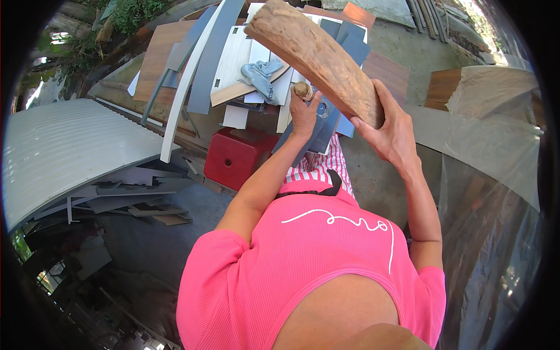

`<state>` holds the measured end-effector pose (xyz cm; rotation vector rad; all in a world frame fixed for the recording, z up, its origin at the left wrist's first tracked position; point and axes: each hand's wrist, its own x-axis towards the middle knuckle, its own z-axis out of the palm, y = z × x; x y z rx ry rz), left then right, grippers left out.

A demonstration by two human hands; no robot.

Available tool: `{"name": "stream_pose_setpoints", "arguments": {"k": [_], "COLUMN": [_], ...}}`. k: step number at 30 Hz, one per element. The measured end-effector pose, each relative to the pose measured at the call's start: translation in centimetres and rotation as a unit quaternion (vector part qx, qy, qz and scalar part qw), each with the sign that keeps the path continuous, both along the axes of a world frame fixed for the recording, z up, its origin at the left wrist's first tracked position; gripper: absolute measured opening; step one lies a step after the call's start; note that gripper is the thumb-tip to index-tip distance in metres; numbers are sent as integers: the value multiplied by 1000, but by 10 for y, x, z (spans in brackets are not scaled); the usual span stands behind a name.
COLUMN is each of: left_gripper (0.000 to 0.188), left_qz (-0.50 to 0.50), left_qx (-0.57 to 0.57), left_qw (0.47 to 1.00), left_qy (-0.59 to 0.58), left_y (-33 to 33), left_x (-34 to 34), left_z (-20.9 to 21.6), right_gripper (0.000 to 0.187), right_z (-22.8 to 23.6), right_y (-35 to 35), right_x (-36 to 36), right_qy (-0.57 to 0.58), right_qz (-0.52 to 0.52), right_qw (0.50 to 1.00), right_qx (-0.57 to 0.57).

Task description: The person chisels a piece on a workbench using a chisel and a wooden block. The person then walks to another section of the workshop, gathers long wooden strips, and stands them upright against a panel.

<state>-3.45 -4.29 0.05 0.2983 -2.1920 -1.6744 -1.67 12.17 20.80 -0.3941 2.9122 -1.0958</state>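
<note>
Far L: pale ribbed sheet, w/ scrap bits below its edge. Next, red stool, nr a board pile w/ a blue-grey cloth on top. L hand approx. mid, fingers curled round a brown round-ended thing; its lower part's hidden, can't tell type. Wood block, thick & brown, held up in front of the pile, slants from upper L down to R hand. R hand's clamped on its lower end, thumb nr side, fingers far side. Far R: clear plastic, draped.
</note>
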Motion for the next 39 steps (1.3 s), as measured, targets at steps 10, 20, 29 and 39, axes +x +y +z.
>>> {"name": "stream_pose_setpoints", "arguments": {"k": [10,20,29,39], "left_gripper": [39,48,63,44], "left_qz": [-10,99,181,91], "left_qx": [85,140,341,210], "left_qw": [996,984,918,973], "left_qy": [25,-42,-94,-29], "left_y": [2,-28,-56,-31], "left_x": [-1,-31,-45,-31], "left_z": [4,-17,-43,-6], "right_gripper": [71,79,80,82], "right_z": [-33,-48,-59,-61], "right_y": [2,6,9,13], "right_x": [-7,10,32,35], "right_qy": [-93,-168,-174,-185], "right_qz": [40,-108,-158,-193], "right_qw": [986,977,966,957], "right_qx": [131,-75,-104,-114]}}
